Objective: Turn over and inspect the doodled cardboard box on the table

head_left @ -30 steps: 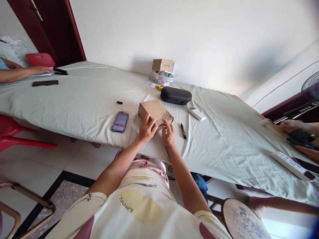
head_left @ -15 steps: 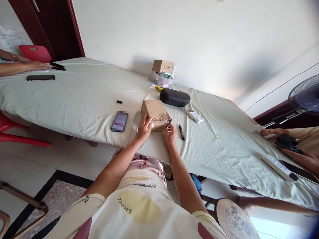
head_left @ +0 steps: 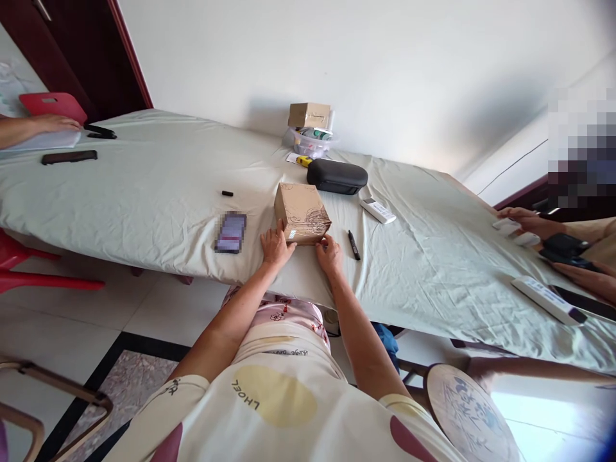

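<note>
A brown cardboard box [head_left: 301, 208] with dark line drawings lies on the cloth-covered table in front of me. My left hand [head_left: 276, 246] grips its near left corner, thumb along the front face and fingers against the left side. At the near right corner, my right hand [head_left: 330, 255] holds the lower edge with bent fingers; some fingertips are hidden. Right of that hand lies a black marker [head_left: 354, 245]. A phone [head_left: 231, 232] with a blurred screen lies left of my left hand, and a small black cap [head_left: 228, 193] sits beyond it.
Behind the box are a black case [head_left: 337, 176], a yellow tool [head_left: 303, 161] and a plastic tub [head_left: 310, 145] with a small carton [head_left: 309, 115] on top. A white remote [head_left: 378, 210] lies to the right. Other people's hands are at both table ends.
My left hand has slid from the box's upper front edge down to its near left corner. The box's front face shows more. At right, another person's hand now has white objects by it.
</note>
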Motion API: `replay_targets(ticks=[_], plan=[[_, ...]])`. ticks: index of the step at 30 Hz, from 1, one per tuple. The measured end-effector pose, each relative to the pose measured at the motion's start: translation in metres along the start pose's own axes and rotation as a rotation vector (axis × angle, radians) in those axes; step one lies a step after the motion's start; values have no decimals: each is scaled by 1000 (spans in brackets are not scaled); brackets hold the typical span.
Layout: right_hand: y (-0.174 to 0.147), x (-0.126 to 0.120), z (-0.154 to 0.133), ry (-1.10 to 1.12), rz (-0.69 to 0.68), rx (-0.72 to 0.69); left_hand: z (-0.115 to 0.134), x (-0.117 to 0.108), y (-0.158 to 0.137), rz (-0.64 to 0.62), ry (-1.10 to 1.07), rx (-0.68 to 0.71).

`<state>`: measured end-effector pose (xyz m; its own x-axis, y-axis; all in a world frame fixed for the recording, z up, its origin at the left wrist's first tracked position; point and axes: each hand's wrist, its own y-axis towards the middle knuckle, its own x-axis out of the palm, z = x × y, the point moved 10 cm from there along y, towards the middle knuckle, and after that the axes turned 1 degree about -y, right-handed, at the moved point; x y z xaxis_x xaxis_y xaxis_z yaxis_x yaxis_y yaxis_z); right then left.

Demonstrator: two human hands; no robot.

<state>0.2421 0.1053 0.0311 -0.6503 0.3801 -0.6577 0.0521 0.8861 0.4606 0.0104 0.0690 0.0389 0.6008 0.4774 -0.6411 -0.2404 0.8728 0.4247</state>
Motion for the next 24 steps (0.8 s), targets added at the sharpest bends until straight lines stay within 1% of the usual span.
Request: replay_targets(ticks=[4,7,12,16,20,24], plan=[[0,0,0,26,-2,19,-2,-1,1,-31,-12,-25],[0,1,-1,31,-5,27,-3,-3,2,-77,-4,-48],[-1,3,-2,80,-19,32,-4,-7,1,-149,90,-101],[-2,5,-2,100,-49,71,-4,-9,0,-141,125,-107],[-3,7,-4,124,-66,64,-9,-12,2,-118,109,-111],[-2,4,-1,172,-4,90,-12,-13,6,-104,78,-71]])
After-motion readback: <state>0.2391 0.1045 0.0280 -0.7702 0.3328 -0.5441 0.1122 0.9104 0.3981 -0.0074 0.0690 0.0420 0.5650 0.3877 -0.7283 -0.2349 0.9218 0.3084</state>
